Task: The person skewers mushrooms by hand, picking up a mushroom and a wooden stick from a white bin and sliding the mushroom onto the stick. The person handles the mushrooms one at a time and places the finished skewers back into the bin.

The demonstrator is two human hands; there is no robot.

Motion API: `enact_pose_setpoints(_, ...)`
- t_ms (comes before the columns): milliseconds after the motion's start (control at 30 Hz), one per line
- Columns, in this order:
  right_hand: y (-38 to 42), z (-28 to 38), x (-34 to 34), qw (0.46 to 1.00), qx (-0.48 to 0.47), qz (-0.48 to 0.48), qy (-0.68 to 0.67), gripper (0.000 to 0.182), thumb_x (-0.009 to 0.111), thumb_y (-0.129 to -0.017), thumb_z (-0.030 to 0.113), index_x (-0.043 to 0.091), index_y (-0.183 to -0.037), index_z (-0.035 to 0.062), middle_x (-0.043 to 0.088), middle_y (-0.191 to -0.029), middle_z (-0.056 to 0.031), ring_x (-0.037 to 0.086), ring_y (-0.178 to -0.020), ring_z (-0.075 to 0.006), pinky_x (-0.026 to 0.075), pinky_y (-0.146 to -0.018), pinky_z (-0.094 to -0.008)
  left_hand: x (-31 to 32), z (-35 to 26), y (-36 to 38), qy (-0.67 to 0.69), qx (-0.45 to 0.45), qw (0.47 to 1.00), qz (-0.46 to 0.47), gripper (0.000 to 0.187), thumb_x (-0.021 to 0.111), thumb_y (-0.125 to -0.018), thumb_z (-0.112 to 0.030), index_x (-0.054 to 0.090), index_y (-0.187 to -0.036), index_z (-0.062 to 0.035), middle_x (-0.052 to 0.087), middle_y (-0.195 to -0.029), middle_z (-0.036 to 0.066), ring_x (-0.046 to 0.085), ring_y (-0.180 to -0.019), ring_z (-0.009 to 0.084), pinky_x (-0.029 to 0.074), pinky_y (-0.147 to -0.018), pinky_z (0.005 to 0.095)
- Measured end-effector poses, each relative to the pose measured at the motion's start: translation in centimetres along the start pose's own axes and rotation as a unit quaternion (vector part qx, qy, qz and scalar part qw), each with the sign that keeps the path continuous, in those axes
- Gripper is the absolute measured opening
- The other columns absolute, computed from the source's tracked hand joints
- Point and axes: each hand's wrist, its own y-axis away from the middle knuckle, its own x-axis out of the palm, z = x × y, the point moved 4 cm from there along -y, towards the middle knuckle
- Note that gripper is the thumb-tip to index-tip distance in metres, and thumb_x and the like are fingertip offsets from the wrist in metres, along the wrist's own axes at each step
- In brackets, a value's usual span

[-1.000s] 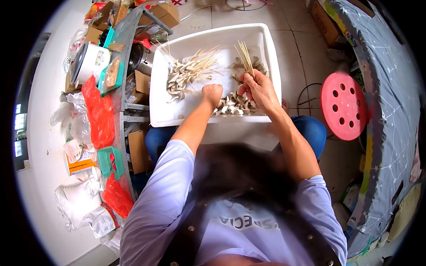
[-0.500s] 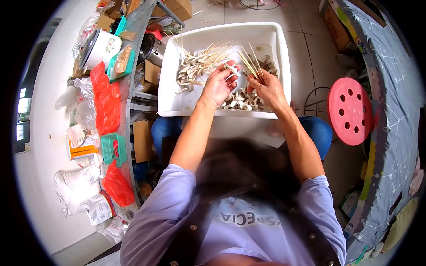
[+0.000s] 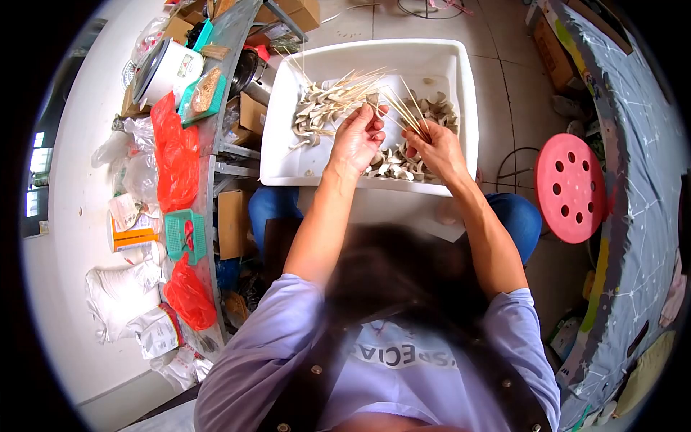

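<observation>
Hands met over the white rectangular plastic tub (image 3: 461, 108), which rested on the person's lap. Right hand (image 3: 440, 150) gripped a small bundle of thin pale bamboo skewers (image 3: 403, 108), fingers curled shut around the lower ends; the sticks' long axis ran up and to the left, away from the body, tips fanning slightly toward the left hand. Left hand (image 3: 358, 137) sat just beside that bundle, on its left, fingertips bunched and pinching a pale folded mushroom slice (image 3: 373, 100) right at the skewer tips. Whether the slice was already on a point, couldn't tell: too small. So the left hand was nearer the tips, the right held the butt ends.

Loose pile of beige sliced mushroom pieces (image 3: 392, 164) lay in the tub directly under both hands, touching neither as far as I could see. Heap of finished mushroom skewers (image 3: 324, 108) lay in the tub's left half, sticks pointing up and right. Round red plastic stool (image 3: 570, 187) stood well apart to the right.
</observation>
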Motion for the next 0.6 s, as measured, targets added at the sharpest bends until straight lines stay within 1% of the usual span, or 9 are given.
enact_pose_setpoints(100,-0.3,-1.0,0.3,0.999,-0.025,-0.018,-0.028,0.02,0.061,-0.086,0.024,0.066,-0.093,0.0063,0.064,-0.064,-0.0052,0.057,-0.057,-0.013,0.045,-0.057,-0.0304,-0.4,-0.4,-0.2,0.006,-0.005,1.0,-0.004,0.014,0.064,-0.088,-0.019,0.061,-0.095,-0.0083,0.063,-0.096,0.005,0.051,-0.072,0.0113,0.04,-0.059,0.0236)
enact_pose_setpoints(133,-0.3,-1.1,0.3,0.999,-0.024,-0.017,-0.03,0.02,0.061,-0.086,0.024,0.066,-0.092,0.0063,0.064,-0.064,-0.0052,0.057,-0.057,-0.0131,0.045,-0.057,-0.0305,-0.5,-0.5,-0.3,0.01,-0.009,1.0,-0.003,0.014,0.065,-0.088,-0.019,0.061,-0.096,-0.0082,0.063,-0.098,0.006,0.051,-0.072,0.0113,0.04,-0.059,0.0237)
enact_pose_setpoints(233,-0.1,-0.8,0.2,0.999,-0.024,-0.013,-0.027,0.019,0.061,-0.086,0.024,0.066,-0.092,0.0065,0.064,-0.063,-0.0054,0.058,-0.056,-0.0135,0.046,-0.057,-0.0308,-0.3,-1.0,-0.4,0.086,-0.031,0.996,-0.001,0.016,0.064,-0.088,-0.018,0.059,-0.099,-0.0068,0.063,-0.1,0.006,0.052,-0.073,0.0118,0.042,-0.061,0.0243)
enact_pose_setpoints(267,0.0,-0.8,0.2,0.999,-0.025,-0.011,-0.022,0.019,0.061,-0.086,0.024,0.066,-0.091,0.0065,0.064,-0.063,-0.0055,0.058,-0.056,-0.0138,0.046,-0.057,-0.0309,-0.6,-1.0,-0.5,0.116,-0.049,0.992,-0.001,0.02,0.064,-0.088,-0.015,0.058,-0.103,-0.0045,0.063,-0.099,0.007,0.054,-0.075,0.0123,0.044,-0.062,0.0249)
enact_pose_setpoints(367,0.1,-0.5,0.2,0.999,-0.032,-0.007,0.008,0.019,0.06,-0.086,0.024,0.066,-0.091,0.0065,0.063,-0.061,-0.0059,0.059,-0.056,-0.0154,0.046,-0.057,-0.0313,-0.6,-1.2,-0.5,0.123,-0.037,0.991,0.022,0.023,0.064,-0.088,-0.016,0.058,-0.106,-0.0024,0.062,-0.098,0.007,0.055,-0.077,0.0127,0.046,-0.064,0.025)
enact_pose_setpoints(467,0.1,-0.6,0.3,0.999,-0.031,-0.004,0.018,0.019,0.06,-0.086,0.024,0.066,-0.09,0.0065,0.062,-0.06,-0.0059,0.059,-0.055,-0.0168,0.046,-0.057,-0.0319,0.2,-1.5,-0.1,0.112,-0.021,0.992,0.046,0.017,0.062,-0.089,-0.015,0.061,-0.102,-0.0047,0.062,-0.096,0.007,0.057,-0.078,0.0118,0.048,-0.065,0.0249)
enact_pose_setpoints(600,0.3,-0.2,0.2,0.999,-0.03,-0.004,0.017,0.019,0.06,-0.086,0.025,0.066,-0.089,0.0065,0.062,-0.059,-0.0056,0.059,-0.054,-0.0173,0.046,-0.057,-0.0326,-0.5,-1.6,-0.5,0.092,0.001,0.996,0.017,0.015,0.063,-0.089,-0.014,0.061,-0.099,-0.0039,0.062,-0.096,0.007,0.057,-0.076,0.0116,0.049,-0.067,0.0252)
